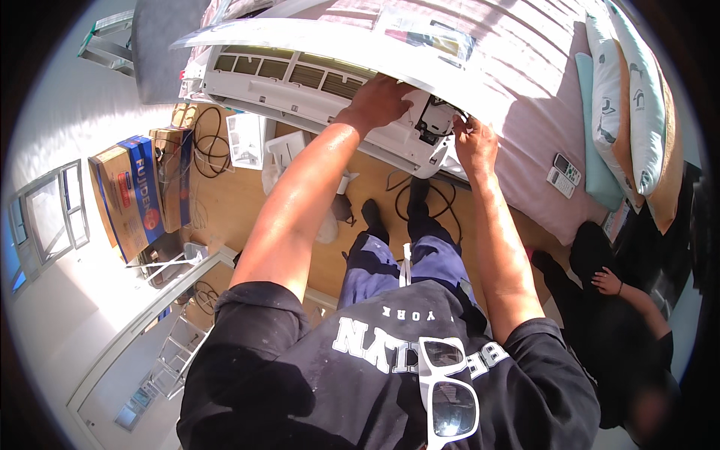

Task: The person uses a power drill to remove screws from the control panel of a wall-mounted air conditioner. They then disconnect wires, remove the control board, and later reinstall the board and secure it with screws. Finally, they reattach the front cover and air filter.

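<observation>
A white wall air conditioner indoor unit lies at the edge of the bed, its front panel swung up and its dark filter grilles bare. At its right end a small compartment shows a white part and dark fittings. My left hand rests on the unit just left of that compartment, fingers stretched out under the raised panel. At the compartment's right edge, my right hand has its fingers pinched together; whatever lies between the fingertips is too small to make out.
Two remote controls lie on the pink bed cover, near stacked pillows. Another person sits at the right. Cardboard boxes, black coiled cable and a white frame stand on the floor at left.
</observation>
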Demonstrator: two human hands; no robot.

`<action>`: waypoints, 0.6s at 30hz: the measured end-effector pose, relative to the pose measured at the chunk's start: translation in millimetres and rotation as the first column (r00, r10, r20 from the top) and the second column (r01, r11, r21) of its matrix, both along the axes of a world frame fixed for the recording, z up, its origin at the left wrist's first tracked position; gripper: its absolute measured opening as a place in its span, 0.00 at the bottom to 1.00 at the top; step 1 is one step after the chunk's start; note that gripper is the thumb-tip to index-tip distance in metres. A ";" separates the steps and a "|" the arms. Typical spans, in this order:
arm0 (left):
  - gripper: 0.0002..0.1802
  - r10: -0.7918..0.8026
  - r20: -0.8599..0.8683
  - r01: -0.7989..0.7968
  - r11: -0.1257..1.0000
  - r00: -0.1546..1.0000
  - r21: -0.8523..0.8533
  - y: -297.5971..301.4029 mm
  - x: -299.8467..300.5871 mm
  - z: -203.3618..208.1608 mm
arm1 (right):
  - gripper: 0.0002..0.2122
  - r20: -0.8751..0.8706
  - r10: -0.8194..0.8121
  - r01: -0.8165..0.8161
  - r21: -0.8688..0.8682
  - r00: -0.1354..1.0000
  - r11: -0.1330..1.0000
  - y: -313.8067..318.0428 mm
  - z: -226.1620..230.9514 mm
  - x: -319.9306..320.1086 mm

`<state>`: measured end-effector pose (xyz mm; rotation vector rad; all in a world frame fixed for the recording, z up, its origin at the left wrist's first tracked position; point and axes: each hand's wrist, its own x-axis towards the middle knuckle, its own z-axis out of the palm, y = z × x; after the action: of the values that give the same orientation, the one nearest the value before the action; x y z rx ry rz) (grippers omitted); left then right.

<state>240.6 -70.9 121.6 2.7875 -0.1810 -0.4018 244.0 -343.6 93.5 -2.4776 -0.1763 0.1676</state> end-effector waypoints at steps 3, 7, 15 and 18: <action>0.24 -0.092 0.193 0.093 0.996 0.977 0.007 -12.8 3.9 -15.7 | 0.12 0.229 -0.010 -0.005 0.065 0.973 0.998 -0.1 -14.8 1.9; 0.20 -0.245 0.244 0.231 0.969 0.938 0.084 -28.7 13.2 -31.9 | 0.08 0.288 -0.021 0.033 -0.039 0.957 0.999 2.6 -34.1 -1.6; 0.17 -0.307 0.456 0.267 0.952 0.836 0.153 -21.8 21.1 -35.1 | 0.06 0.504 -0.060 0.052 0.029 0.862 0.998 25.8 -44.7 12.0; 0.18 -0.312 0.577 0.246 0.950 0.755 0.192 -15.8 29.7 -32.2 | 0.08 0.453 -0.054 0.085 -0.048 0.890 0.995 31.9 -36.8 16.5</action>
<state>270.2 -86.7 89.4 2.8975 -0.7510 0.4560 260.5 -311.7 56.7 -2.5476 -0.2797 -0.4485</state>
